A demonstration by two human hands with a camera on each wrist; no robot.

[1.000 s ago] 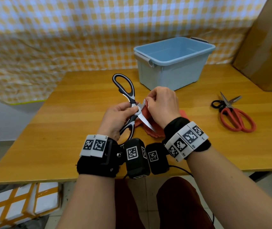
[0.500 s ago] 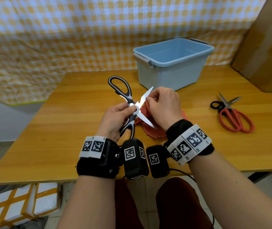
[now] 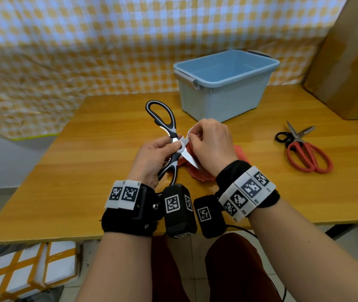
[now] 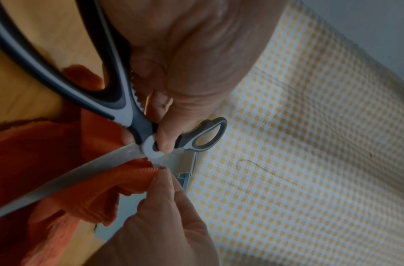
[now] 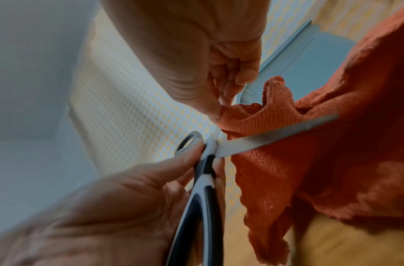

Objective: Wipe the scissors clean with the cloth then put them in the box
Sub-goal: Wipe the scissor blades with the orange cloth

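Observation:
Black-and-grey kitchen scissors (image 3: 173, 136) are held above the table with the blades spread wide. My left hand (image 3: 154, 158) grips them at the pivot, thumb on the round pivot cap (image 4: 150, 147). My right hand (image 3: 210, 144) pinches the orange cloth (image 3: 197, 174) around the upper blade close to the pivot. The lower blade (image 5: 276, 136) lies bare across the cloth (image 5: 310, 144), pointing toward me. In the left wrist view the cloth (image 4: 36, 153) hangs below the scissors (image 4: 119, 93). The blue box (image 3: 223, 83) stands open behind my hands.
Red-handled scissors (image 3: 304, 149) lie on the wooden table (image 3: 86, 171) to the right, beside a smaller black-handled pair (image 3: 283, 137). A cardboard panel (image 3: 347, 62) leans at the far right. A yellow checked sheet (image 3: 86, 40) hangs behind the table.
The scissor blades have swung wide apart. My right hand with the cloth has slid along the upper blade toward the pivot. The left hand has kept its grip.

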